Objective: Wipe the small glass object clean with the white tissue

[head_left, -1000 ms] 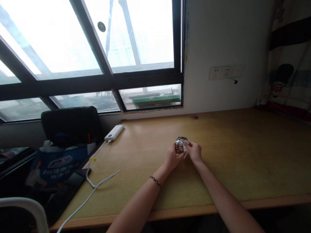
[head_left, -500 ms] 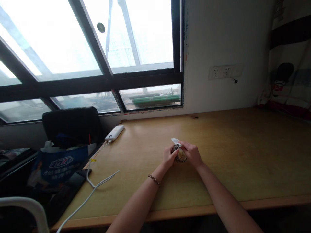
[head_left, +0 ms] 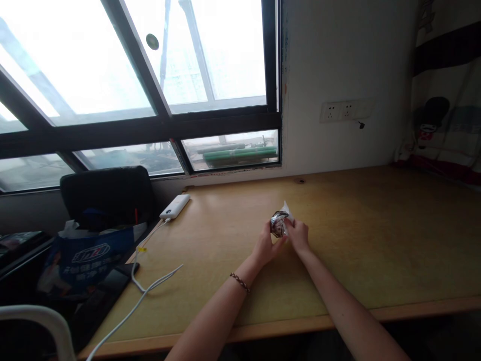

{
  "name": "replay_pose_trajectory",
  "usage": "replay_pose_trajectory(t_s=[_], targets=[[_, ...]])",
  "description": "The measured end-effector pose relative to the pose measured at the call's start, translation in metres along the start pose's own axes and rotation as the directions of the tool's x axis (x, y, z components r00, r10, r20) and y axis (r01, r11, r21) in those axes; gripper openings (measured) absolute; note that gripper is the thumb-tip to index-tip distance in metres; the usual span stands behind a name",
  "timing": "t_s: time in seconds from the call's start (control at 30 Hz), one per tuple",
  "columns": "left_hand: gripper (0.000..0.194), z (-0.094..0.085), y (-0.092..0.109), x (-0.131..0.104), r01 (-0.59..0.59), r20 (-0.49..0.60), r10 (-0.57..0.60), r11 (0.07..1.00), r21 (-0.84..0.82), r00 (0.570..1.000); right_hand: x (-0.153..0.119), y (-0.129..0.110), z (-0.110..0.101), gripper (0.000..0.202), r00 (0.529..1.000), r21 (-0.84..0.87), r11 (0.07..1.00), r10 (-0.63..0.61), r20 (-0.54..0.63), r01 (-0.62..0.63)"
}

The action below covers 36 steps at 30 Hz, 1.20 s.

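Silvery, dark-patched and glossy, the rounded object (head_left: 277,224) sits between your hands in the head view, over the middle of the wooden table (head_left: 345,220). Your left hand (head_left: 265,245) grips its near left side; your right hand (head_left: 299,234) pinches a thin white tissue (head_left: 286,206) against its right side, one corner sticking up past your fingers. Your hands are together at the object; whether it also touches the tabletop, you cannot tell from here.

A smooth, curved surface could turn or slip out of your left fingers if your right hand pushes harder than they brace. The tissue could bunch or tear if pinched thinly and dragged, and its loose corner hides part of the object. If dropped, something this round might roll.

The near edge of the table runs under your forearms, with your hands well inside it. To your left, the white power bank (head_left: 175,206) lies close to the left edge, its white cable (head_left: 139,302) trailing towards you and over the front; a sleeve or elbow swung that way could catch it. To your right, bare tabletop gives the wider room, reaching towards the curtain (head_left: 447,120). Ahead, the wall (head_left: 311,150) bounds the far edge.
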<state>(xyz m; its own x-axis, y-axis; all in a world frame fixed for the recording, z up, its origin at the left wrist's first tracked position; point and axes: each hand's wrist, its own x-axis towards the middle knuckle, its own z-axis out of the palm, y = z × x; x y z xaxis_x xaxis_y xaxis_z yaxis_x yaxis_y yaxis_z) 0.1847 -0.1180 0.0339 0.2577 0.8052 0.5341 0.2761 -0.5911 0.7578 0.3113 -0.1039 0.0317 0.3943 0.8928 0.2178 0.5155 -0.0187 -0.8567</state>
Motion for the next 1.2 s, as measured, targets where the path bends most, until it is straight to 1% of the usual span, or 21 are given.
replay_pose_trajectory(t_s=[0.07,0.13,0.2,0.27,0.33,0.37,0.4,0.47,0.57,0.63,0.67,0.73,0.77,0.8,0.87,0.9,0.97,1.03,1.1,1.13,1.2], targets=[[0.037,0.001,-0.002,0.002,0.024,0.029,-0.022,0.999,-0.046,0.999,0.0,0.001,-0.003,0.037,0.993,-0.078,0.994,-0.088,-0.075,0.082],[0.028,0.002,-0.007,0.005,0.102,0.068,-0.095,0.989,-0.103,0.993,0.0,0.001,-0.008,0.033,0.974,-0.145,0.972,-0.2,-0.103,0.184],[0.028,0.002,-0.013,0.006,0.204,0.121,-0.184,0.962,-0.181,0.975,-0.002,0.001,-0.011,0.03,0.944,-0.185,0.935,-0.321,-0.074,0.303],[0.031,0.003,-0.017,0.006,0.281,0.171,-0.242,0.923,-0.263,0.955,-0.003,0.0,-0.014,0.028,0.905,-0.185,0.891,-0.425,-0.014,0.415],[0.033,0.005,-0.019,0.005,0.307,0.19,-0.258,0.9,-0.31,0.947,-0.003,-0.001,-0.015,0.029,0.879,-0.159,0.866,-0.476,0.024,0.474],[0.034,0.006,-0.019,0.004,0.3,0.178,-0.255,0.902,-0.311,0.95,-0.002,-0.001,-0.015,0.03,0.88,-0.143,0.87,-0.474,0.026,0.473],[0.034,0.007,-0.018,0.003,0.282,0.155,-0.245,0.913,-0.294,0.957,-0.002,-0.001,-0.015,0.029,0.891,-0.123,0.883,-0.454,0.019,0.452],[0.031,0.008,-0.016,0.002,0.221,0.082,-0.208,0.952,-0.213,0.975,0.001,0.002,-0.011,0.028,0.931,-0.064,0.929,-0.365,-0.003,0.365],[0.026,0.007,-0.014,0.001,0.126,-0.017,-0.128,0.99,-0.062,0.992,0.005,0.009,0.0,0.026,0.99,0.102,0.985,-0.14,0.014,0.138],[0.028,0.007,-0.012,0.002,0.076,-0.05,-0.076,0.997,-0.016,0.996,0.008,0.014,0.01,0.026,0.997,0.243,0.969,0.017,0.072,-0.034],[0.03,0.007,-0.012,0.002,0.051,-0.054,-0.052,0.999,-0.014,0.997,0.008,0.016,0.013,0.026,0.992,0.296,0.95,0.067,0.104,-0.095],[0.037,0.007,-0.011,0.003,0.016,-0.04,-0.018,0.999,-0.037,0.999,0.008,0.016,0.014,0.026,0.987,0.31,0.941,0.106,0.118,-0.138],[0.039,0.007,-0.011,0.003,0.009,-0.027,-0.011,0.999,-0.049,1.0,0.007,0.015,0.012,0.024,0.991,0.264,0.957,0.098,0.092,-0.119],[0.041,0.008,-0.011,0.004,0.011,-0.012,-0.011,0.999,-0.052,1.0,0.006,0.012,0.009,0.023,0.997,0.195,0.978,0.065,0.051,-0.074],[0.043,0.008,-0.011,0.004,0.036,0.019,-0.035,0.999,-0.033,0.999,0.002,0.006,0.0,0.023,0.997,0.039,0.997,-0.068,-0.03,0.069],[0.042,0.008,-0.011,0.004,0.056,0.03,-0.055,0.998,-0.021,0.998,0.0,0.003,-0.005,0.024,0.987,-0.023,0.988,-0.156,-0.048,0.155],[0.038,0.007,-0.01,0.005,0.099,0.043,-0.098,0.995,-0.017,0.994,-0.005,-0.003,-0.012,0.029,0.946,-0.105,0.943,-0.321,-0.046,0.315],[0.037,0.006,-0.01,0.005,0.131,0.048,-0.128,0.99,-0.057,0.991,-0.008,-0.007,-0.015,0.034,0.902,-0.14,0.894,-0.431,-0.014,0.425],[0.037,0.005,-0.01,0.004,0.148,0.062,-0.142,0.983,-0.108,0.988,-0.008,-0.008,-0.016,0.036,0.877,-0.13,0.869,-0.48,0.006,0.477],[0.036,0.006,-0.01,0.004,0.157,0.07,-0.149,0.979,-0.128,0.986,-0.008,-0.007,-0.016,0.037,0.877,-0.112,0.872,-0.48,0.001,0.477],[0.035,0.007,-0.01,0.003,0.178,0.076,-0.168,0.971,-0.158,0.983,-0.004,-0.004,-0.015,0.033,0.907,-0.06,0.907,-0.419,-0.025,0.417]])
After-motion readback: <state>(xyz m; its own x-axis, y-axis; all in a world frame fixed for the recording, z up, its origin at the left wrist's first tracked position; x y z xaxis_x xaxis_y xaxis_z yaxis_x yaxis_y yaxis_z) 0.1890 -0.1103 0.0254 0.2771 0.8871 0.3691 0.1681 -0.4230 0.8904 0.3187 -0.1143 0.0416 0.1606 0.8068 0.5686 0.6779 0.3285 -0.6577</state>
